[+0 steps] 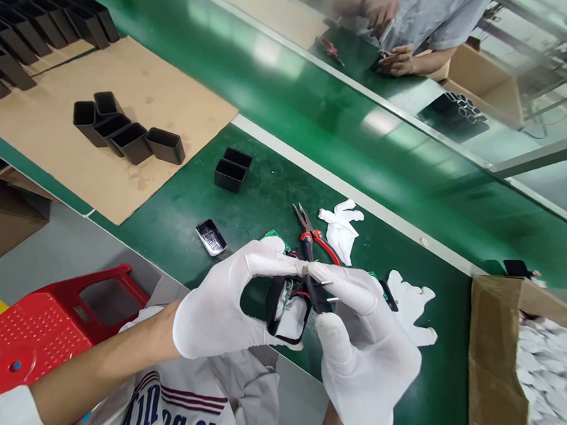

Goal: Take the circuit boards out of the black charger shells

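Note:
My left hand [223,302], in a white glove, is wrapped around a black rectangular casing [271,312]. Inside the casing's open end, a white block [291,319] and thin red and green wires show. My right hand [370,354], also gloved, pinches a black plug end [320,298] with two metal pins beside the casing's opening. Fingertips of both hands meet above the opening. Just beyond lie pliers [306,226] with red and black handles. A green circuit board [275,236] shows partly behind my left hand. A small shiny black cap [210,237] lies to the left.
Two black casings [230,175] stand on the green table [181,212]; several more sit on cardboard [65,145] at left. White gloves [343,233] lie near. A carton [494,363] of white pieces stands right, a red stool [57,326] left. Across a divider, another person's hands [396,58] work.

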A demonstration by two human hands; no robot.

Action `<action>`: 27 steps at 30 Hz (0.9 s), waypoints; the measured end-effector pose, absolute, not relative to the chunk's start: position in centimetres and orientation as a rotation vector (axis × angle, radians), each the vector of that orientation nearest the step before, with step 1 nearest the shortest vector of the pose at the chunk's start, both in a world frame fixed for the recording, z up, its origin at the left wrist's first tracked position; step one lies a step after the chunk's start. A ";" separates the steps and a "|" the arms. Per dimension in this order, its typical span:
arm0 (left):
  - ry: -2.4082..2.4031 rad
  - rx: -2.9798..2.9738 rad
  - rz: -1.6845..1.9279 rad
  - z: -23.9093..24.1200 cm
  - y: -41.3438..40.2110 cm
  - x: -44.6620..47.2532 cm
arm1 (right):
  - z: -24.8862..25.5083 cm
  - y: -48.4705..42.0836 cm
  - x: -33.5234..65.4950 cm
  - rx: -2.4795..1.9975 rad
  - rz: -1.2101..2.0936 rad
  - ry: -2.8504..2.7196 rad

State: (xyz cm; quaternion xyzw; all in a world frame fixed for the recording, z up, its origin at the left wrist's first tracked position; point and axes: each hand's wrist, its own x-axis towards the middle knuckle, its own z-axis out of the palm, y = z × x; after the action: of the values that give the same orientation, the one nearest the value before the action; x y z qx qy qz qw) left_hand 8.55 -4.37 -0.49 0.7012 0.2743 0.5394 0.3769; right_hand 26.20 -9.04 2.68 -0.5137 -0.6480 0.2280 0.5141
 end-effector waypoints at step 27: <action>1.240 1.826 1.834 -1.0 -0.2 -9.2 | -1.9 -2.0 2.3 -1.037 0.784 -1.227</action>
State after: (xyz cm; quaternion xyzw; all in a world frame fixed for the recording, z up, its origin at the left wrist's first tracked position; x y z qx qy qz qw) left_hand -9.17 -0.21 -0.97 0.6304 0.4281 0.6332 0.1358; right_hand 2.28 -1.98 -1.91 -0.4521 -0.5351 0.3420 0.6264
